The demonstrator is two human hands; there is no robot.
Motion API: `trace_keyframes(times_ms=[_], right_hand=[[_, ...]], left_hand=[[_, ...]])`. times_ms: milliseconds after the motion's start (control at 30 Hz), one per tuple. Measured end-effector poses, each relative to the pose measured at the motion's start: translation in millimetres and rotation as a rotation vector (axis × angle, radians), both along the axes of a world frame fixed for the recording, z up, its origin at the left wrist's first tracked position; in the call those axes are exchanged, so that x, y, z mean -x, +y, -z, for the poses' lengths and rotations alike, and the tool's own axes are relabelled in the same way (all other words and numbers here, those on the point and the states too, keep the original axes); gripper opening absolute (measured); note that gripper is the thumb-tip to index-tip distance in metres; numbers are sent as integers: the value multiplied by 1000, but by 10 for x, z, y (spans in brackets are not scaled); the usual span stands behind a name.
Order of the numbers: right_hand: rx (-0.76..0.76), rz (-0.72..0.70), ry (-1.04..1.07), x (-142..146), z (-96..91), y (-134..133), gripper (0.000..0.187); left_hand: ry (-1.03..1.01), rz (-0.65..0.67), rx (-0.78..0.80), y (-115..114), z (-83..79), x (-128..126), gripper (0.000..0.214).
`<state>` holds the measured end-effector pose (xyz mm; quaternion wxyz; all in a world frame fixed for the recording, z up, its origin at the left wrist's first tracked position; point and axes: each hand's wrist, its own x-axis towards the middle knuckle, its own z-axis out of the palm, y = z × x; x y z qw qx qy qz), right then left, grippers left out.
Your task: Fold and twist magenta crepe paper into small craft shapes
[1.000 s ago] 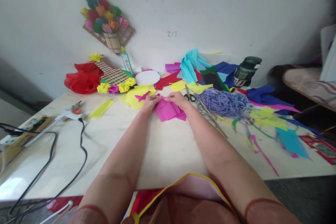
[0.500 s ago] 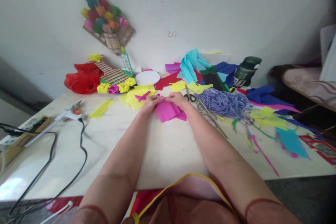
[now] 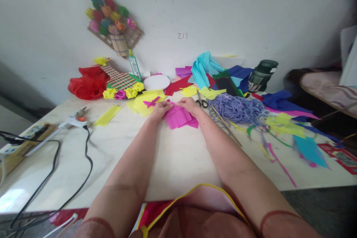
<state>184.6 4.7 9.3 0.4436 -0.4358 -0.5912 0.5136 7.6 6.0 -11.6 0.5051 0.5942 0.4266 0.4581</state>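
A stack of magenta tissue paper [image 3: 180, 118] lies on the pale table [image 3: 173, 160], far out in front of me. My left hand [image 3: 161, 109] pinches its far left edge with fingers closed on the paper. Just right of it, my right hand [image 3: 189, 105] grips the far edge of the same sheet, fingers curled. A small magenta paper bow [image 3: 151, 101] rests on yellow tissue sheets [image 3: 145, 105] just left of my left hand.
Scissors [image 3: 201, 101] lie right of my right hand, then a pile of purple yarn [image 3: 237, 108] and thin sticks [image 3: 225, 125]. A glue gun [image 3: 73, 119] with black cable [image 3: 55, 178] sits left. Coloured tissue scraps [image 3: 290, 126], a dark jar [image 3: 261, 75] and paper flowers [image 3: 122, 92] line the back.
My hands have shifted very slightly on the far edge of the magenta paper; the sheet's fold has barely moved. Nothing else differs.
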Motion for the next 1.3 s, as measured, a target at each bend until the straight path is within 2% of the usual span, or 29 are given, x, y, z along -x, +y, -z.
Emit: trace_keyframes(times_ms=[133, 333, 500, 600, 733, 833, 1000, 1167, 1300], right_hand=[[-22, -30, -17, -16, 23, 21, 28], [-157, 35, -138, 1, 73, 88, 26], [-217, 62, -142, 23, 80, 113, 29], [-199, 36, -126, 9, 49, 81, 31], [-87, -51, -113, -46, 22, 37, 35], [-48, -52, -120, -71, 35, 46, 32], [-75, -20, -135, -63, 38, 71, 26], [-99, -59, -217, -71, 13, 53, 30], [-139, -17, -250, -60, 15, 62, 32]], left_hand=[[57, 2, -21, -21, -24, -11, 34], [64, 36, -38, -33, -43, -36, 38], [89, 39, -34, -51, -67, -40, 41], [118, 19, -45, -67, -84, -41, 42], [143, 12, -61, -76, -88, -39, 41], [150, 9, -63, -78, -91, -41, 41], [164, -3, -56, -78, -101, -44, 40], [150, 2, -31, -88, -109, -43, 39], [87, 20, 6, -98, -120, -54, 39]])
